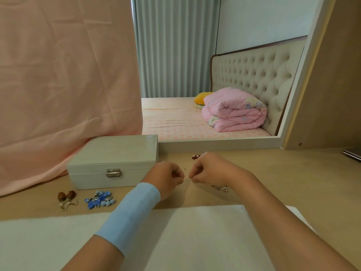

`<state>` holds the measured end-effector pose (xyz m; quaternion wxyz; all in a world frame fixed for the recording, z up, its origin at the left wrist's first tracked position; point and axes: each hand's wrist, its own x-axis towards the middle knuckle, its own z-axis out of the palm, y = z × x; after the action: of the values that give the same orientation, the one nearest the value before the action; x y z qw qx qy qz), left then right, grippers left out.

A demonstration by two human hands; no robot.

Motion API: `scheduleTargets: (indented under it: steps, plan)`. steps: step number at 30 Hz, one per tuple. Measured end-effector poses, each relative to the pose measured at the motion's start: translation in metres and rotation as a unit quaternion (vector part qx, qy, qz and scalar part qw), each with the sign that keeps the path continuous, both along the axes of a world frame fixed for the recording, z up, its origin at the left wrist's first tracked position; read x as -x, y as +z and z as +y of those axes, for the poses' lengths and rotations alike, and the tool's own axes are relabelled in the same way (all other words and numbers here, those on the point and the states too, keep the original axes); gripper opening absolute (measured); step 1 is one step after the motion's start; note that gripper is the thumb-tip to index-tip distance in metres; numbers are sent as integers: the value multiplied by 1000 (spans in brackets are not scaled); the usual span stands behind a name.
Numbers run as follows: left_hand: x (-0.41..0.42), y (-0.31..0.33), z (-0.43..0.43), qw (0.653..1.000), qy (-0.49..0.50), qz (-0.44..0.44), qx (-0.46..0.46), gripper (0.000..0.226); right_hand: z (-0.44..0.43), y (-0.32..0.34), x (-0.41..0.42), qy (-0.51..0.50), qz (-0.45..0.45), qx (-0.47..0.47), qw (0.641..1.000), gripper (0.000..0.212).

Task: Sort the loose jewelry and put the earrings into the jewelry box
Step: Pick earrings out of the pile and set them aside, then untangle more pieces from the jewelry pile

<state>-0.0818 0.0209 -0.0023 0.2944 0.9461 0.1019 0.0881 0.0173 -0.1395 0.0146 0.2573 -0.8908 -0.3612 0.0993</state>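
Earrings lie in two small heaps near the table's front-left part: a brown pair with pale beads (66,198) toward the left edge, and a cluster of blue flower earrings (100,199) just beside it on the right. Both heaps sit in front of the jewelry box (115,155), apart from it. The box is white, its lid is down and its metal clasp (113,173) faces the person.

Right of the box, both hands meet over the middle of the table. The left hand (166,178), with a light blue band (134,212) around its wrist, has its fingers curled in and its thumb and forefinger tips pressed together. Whether anything sits between them I cannot tell. The right hand (211,169) faces it, fingers curled, and pinches a small pale piece (190,179) at its fingertips, close to the left hand's tips.

A fine chain with a heart charm (225,189) lies on the table under and just right of the right hand. A dark red piece (196,156) shows behind that hand, near the table's back edge.

A white cloth (195,231) covers the front edge under both forearms. At the back a white-framed mirror (214,142) stands, its left part hung with a pink sheet (58,75). A flat grey object (351,153) lies at the right edge.
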Motion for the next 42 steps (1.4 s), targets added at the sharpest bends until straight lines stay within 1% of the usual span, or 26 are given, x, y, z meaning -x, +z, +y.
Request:
scheduleTargets:
  steps: [4,7,12,14,16,17,19,22,25,31,35,38,42]
  plan:
    - [35,0,12,998,5,3,-61,8,11,-12,29,3,15,-2,1000,12]
    - [52,-7,22,995,28,13,-90,8,20,-24,45,6,-18,11,1000,14]
    - [62,-23,32,997,19,-5,-81,13,30,-45,58,-2,-80,-14,997,15]
    - [61,-28,34,997,10,-17,-74,12,30,-51,59,-2,-76,-37,996,20]
    - [62,-30,36,998,5,-24,-60,7,28,-55,58,-6,-51,-66,996,26]
    - [62,-30,37,998,1,-23,-56,10,27,-56,57,-8,-45,-75,996,27]
    - [61,-31,38,998,-6,-15,-56,18,25,-58,56,-10,-59,-70,996,23]
    - [58,-31,39,996,-1,-7,-84,8,26,-59,56,-2,-96,-49,994,10]
    - [58,-30,39,995,9,1,-97,5,31,-56,59,2,-103,-35,994,4]
    - [72,-26,62,994,58,25,-93,8,62,-49,71,17,-63,-26,998,4]
    - [79,-23,78,989,92,30,-114,13,85,-47,76,25,-47,-26,998,3]
    - [79,-23,82,990,91,29,-108,16,93,-50,77,23,-48,-32,998,6]
    - [76,-24,82,992,79,28,-99,21,96,-55,78,10,-52,-62,997,5]
